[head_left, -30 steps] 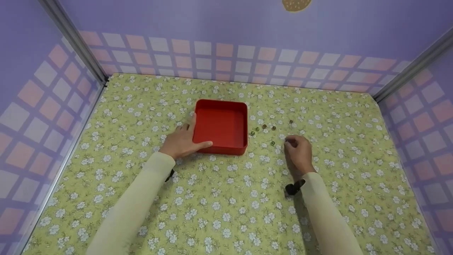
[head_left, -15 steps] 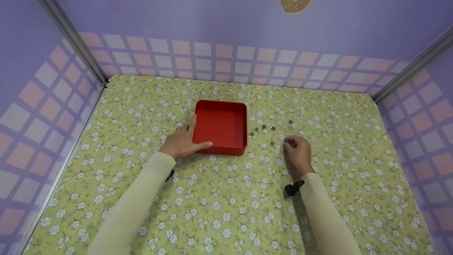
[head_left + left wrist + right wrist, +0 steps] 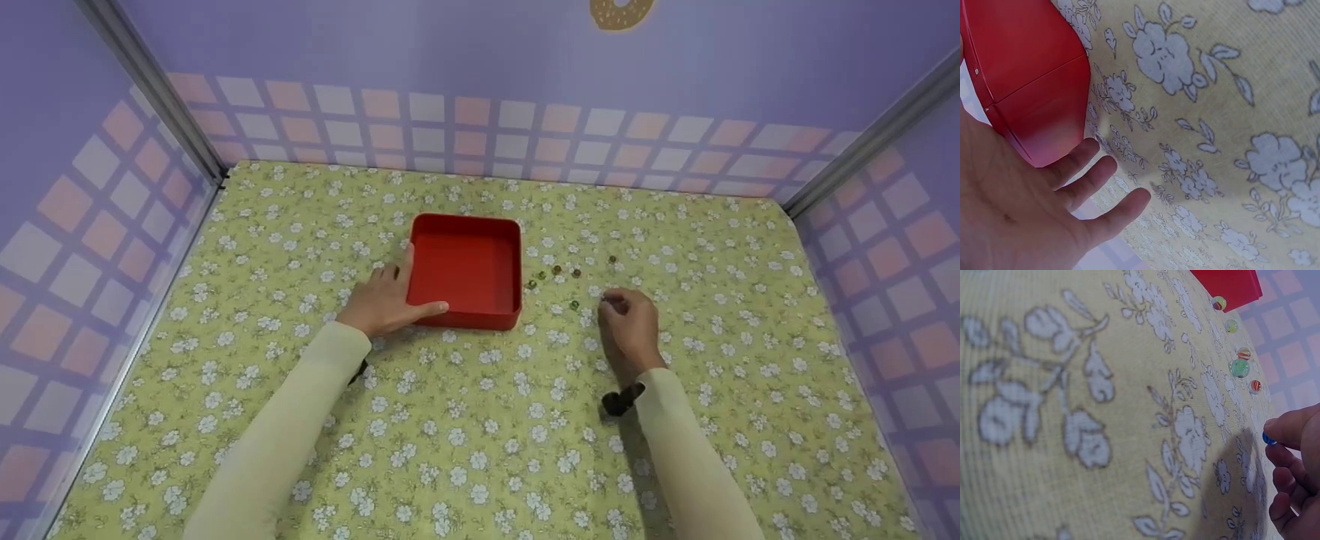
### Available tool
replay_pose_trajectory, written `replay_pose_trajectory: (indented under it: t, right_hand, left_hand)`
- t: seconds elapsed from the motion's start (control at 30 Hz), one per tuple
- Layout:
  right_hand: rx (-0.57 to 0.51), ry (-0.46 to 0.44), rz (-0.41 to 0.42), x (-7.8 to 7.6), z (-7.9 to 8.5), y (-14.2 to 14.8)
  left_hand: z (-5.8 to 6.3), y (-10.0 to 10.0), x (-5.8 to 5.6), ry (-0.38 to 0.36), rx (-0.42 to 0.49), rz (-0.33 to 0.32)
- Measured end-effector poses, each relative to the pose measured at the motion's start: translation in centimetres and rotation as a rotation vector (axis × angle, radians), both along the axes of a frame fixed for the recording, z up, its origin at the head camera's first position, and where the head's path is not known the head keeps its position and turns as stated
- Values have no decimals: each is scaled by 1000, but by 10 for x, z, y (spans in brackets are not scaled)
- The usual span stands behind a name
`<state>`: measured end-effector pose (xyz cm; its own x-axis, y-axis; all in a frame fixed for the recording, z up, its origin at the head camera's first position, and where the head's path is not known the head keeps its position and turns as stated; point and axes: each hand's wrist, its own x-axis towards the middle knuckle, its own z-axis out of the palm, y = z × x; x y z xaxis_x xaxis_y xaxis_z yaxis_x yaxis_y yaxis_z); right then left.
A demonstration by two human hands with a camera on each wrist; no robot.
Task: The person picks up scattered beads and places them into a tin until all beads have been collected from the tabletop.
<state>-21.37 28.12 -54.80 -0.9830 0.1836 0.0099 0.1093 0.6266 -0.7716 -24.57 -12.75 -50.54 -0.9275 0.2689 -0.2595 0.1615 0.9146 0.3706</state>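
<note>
A square red box [image 3: 480, 320] sits on the flowered cloth in the head view. My left hand [image 3: 382, 300] touches its near left corner, index finger along the left side and thumb over the front wall. In the left wrist view the other fingers [image 3: 1092, 180] stretch out beside the box. Right of the box, my right hand [image 3: 634, 322] pinches a blue marble [image 3: 1268, 438] between thumb and index finger, low over the cloth. Loose nearby lie a green marble [image 3: 1239, 367], a red-streaked marble [image 3: 1255, 386] and several others.
Yellow flowered cloth [image 3: 465, 435] covers the tabletop. A purple back wall [image 3: 420, 45] with pink and white checks and two side walls enclose it. One marble [image 3: 613, 259] lies farther right than the rest of the group.
The head view shifts very slightly. Both hands, the red box and the marbles keep their places on the cloth.
</note>
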Motion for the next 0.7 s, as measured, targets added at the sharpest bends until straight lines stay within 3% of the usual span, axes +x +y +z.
replay_pose_trajectory:
  t: [0.7]
  right_hand:
    - [-9, 39, 7, 1, 12, -8]
  left_hand:
    - [2, -1, 2, -70, 89, 32]
